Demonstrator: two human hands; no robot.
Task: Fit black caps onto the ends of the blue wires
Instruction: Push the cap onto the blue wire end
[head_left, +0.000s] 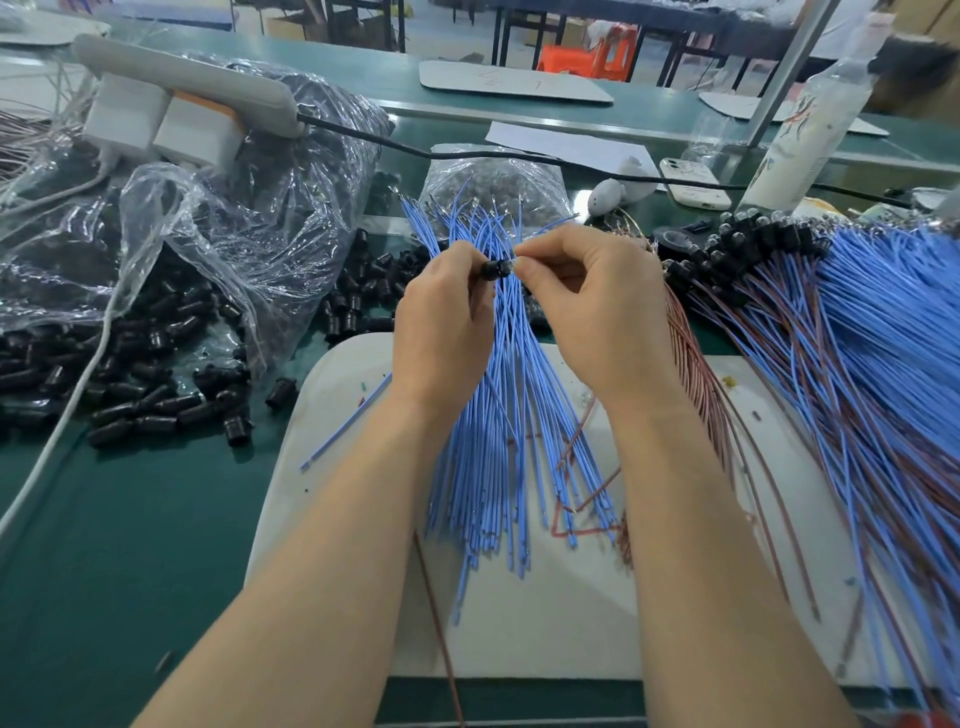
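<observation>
Loose black caps (156, 384) are lying on the green bench (130, 545) at far left, below a clear plastic bag (234, 208). Your left hand (441, 322) is gripping one black cap (496, 270) between thumb and fingertips, above the blue wires (509, 441) that are fanning across the white board (571, 613). Your right hand (592, 312) is pinching a wire end (515, 253) just beside that cap. Capped wires (779, 312) are piling up at right.
</observation>
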